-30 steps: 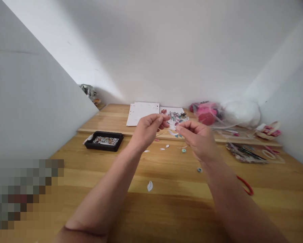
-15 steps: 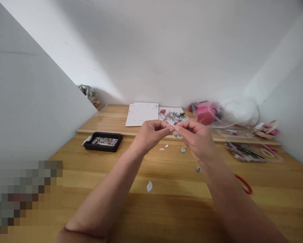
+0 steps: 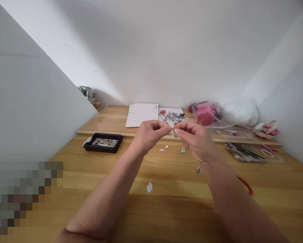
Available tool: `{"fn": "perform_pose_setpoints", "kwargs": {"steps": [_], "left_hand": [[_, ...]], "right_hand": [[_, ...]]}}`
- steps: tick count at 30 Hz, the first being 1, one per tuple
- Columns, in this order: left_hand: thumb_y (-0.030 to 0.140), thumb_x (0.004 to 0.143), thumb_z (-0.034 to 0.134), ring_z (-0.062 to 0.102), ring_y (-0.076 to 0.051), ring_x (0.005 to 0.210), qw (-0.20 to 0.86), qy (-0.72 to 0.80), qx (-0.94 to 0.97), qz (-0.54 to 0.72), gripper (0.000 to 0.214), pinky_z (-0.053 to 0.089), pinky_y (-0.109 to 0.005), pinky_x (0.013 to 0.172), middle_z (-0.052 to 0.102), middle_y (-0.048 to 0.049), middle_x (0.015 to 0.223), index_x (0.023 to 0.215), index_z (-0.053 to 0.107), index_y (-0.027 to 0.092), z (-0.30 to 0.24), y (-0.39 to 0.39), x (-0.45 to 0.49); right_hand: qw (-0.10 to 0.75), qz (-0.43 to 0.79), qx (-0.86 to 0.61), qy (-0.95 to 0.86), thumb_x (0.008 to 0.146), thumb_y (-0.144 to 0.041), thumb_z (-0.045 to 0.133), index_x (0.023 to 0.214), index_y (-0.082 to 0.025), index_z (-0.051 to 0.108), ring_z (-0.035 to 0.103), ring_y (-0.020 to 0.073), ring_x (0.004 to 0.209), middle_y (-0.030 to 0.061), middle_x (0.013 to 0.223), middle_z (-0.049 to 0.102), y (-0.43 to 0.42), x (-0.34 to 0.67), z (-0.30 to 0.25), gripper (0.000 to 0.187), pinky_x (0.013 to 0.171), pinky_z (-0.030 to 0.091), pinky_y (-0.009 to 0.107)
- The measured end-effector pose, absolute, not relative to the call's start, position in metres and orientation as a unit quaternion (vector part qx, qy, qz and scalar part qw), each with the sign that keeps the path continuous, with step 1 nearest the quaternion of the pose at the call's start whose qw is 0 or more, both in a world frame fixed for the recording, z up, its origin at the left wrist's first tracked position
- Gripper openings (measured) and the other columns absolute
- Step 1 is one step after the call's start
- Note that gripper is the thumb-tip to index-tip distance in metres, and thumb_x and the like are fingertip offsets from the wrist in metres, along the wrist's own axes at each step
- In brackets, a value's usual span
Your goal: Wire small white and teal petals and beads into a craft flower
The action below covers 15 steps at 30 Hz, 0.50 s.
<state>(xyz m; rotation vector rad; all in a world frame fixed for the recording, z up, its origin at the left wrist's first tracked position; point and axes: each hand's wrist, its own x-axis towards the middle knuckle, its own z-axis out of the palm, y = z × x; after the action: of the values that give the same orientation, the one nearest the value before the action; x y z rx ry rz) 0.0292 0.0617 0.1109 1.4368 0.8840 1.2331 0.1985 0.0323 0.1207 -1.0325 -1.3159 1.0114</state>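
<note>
My left hand (image 3: 151, 135) and my right hand (image 3: 195, 138) meet at the fingertips above the table's middle. Thumb and forefinger of each are pinched together around something small and pale, too tiny to name. Beneath them on the wood lie small white cut-out pieces (image 3: 167, 146) and a mint-green spool-like piece (image 3: 183, 151). Beside my right wrist is a small grey spool-like piece (image 3: 199, 170). A white leaf-shaped cut-out (image 3: 149, 187) rests nearer to me, between my forearms. Red curved handles (image 3: 246, 185) show partly from behind my right forearm.
A black tray (image 3: 89, 147) of beads stands at left. White sheets (image 3: 142, 114) and a colourful pile of flower-like pieces (image 3: 174, 117) lie on the raised back ledge. At right are bags with pink contents (image 3: 205, 113), a small basket (image 3: 266, 130) and a clear case of tools (image 3: 252, 153).
Both pinched hands stay together, with the right fingertips shifted slightly left and a little more pale material showing between them. The objects on the table stay where they were.
</note>
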Motion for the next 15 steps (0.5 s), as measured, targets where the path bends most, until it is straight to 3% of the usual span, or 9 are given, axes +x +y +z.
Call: {"fn": "perform_pose_setpoints", "kwargs": {"steps": [15], "left_hand": [[0.030,0.075,0.078,0.053,-0.009,0.066,0.518,0.349,0.592,0.509,0.015,0.041,-0.025,0.065,0.067,-0.0004,0.073,0.073,0.072,0.016,0.1100,0.0614,0.0313]], "right_hand": [[0.581,0.393,-0.435,-0.565,0.073,-0.036,0.081,0.082,-0.017,0.072,0.045,0.0096,0.060,-0.0001,0.072,0.062,0.0342,0.1970,0.1148,0.022,0.050,0.030,0.026]]}}
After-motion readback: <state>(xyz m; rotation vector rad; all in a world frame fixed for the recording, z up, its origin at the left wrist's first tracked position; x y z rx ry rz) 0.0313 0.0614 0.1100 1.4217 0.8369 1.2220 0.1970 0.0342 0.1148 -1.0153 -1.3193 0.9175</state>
